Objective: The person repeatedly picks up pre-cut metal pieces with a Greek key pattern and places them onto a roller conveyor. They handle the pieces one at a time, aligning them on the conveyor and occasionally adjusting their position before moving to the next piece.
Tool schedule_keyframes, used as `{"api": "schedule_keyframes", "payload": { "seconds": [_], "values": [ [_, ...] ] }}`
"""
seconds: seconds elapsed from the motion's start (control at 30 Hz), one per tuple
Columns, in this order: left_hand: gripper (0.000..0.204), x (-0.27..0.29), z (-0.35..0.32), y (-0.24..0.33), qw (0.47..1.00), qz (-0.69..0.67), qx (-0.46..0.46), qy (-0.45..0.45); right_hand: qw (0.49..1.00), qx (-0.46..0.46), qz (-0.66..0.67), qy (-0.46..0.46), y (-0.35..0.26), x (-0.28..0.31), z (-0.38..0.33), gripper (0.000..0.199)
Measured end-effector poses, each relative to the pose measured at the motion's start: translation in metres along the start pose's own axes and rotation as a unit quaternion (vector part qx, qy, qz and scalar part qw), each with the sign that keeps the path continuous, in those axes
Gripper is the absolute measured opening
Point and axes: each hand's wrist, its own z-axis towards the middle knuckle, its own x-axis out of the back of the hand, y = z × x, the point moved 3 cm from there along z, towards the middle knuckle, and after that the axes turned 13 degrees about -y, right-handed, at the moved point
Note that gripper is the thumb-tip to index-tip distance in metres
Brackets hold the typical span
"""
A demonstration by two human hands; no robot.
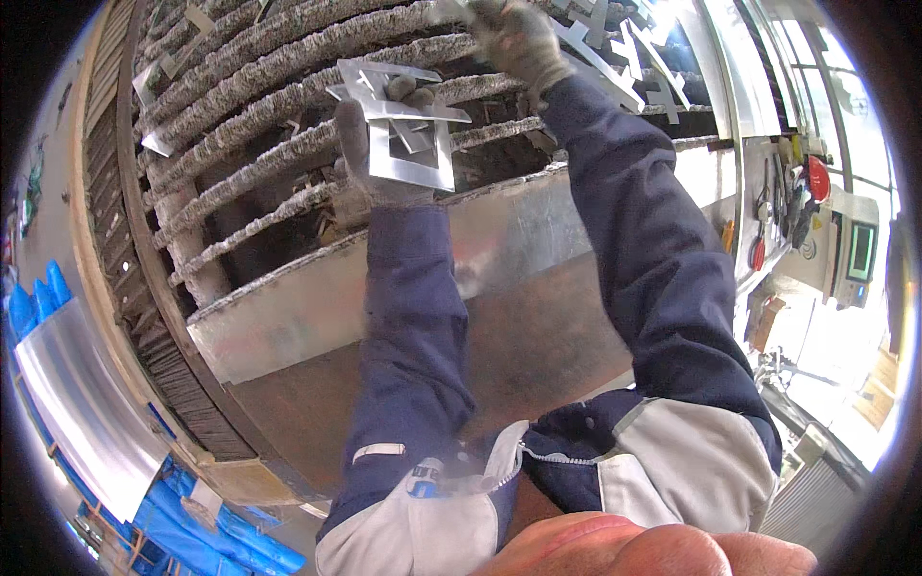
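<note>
My left hand (360, 158), in a grey work glove, is closed around several flat cut metal pieces (413, 173), some shaped like rectangular frames. The pieces overlap at odd angles, with my thumb at their left and fingertips showing through an opening. Farther off and to the right, my gloved right hand (523, 48) reaches over a bed of crusted metal slats (307, 130). Its fingers look curled but are blurred near the top edge. A pale shiny blur beside them may be another metal piece; I cannot make it out.
Several cut metal pieces (629, 58) lie on the slats at the far right, and others (158, 139) at the left. A metal ledge (279, 336) runs along the near side. Tools (768, 206) hang at the right, near a machine with a screen (861, 252). Sheet metal (86, 403) stands lower left.
</note>
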Motion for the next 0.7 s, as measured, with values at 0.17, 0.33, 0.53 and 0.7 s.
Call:
{"api": "schedule_keyframes", "payload": {
  "seconds": [0.17,0.33,0.53,0.7],
  "values": [
    [0.061,0.009,0.001,-0.003,1.000,-0.025,0.003,-0.015,0.987,0.111,0.053,0.101,-0.029,0.069,-0.014,0.008],
    [0.063,0.009,0.000,-0.001,1.000,-0.014,-0.013,-0.022,0.988,0.079,0.129,0.012,-0.112,0.067,-0.062,0.031],
    [0.063,0.000,-0.006,-0.001,0.998,0.064,-0.013,-0.010,0.992,0.117,0.029,-0.042,-0.166,0.035,-0.127,0.060],
    [0.064,-0.004,-0.004,0.002,0.994,0.109,-0.026,-0.006,0.968,0.165,-0.114,-0.153,-0.158,0.042,-0.129,0.059]
  ]
}}
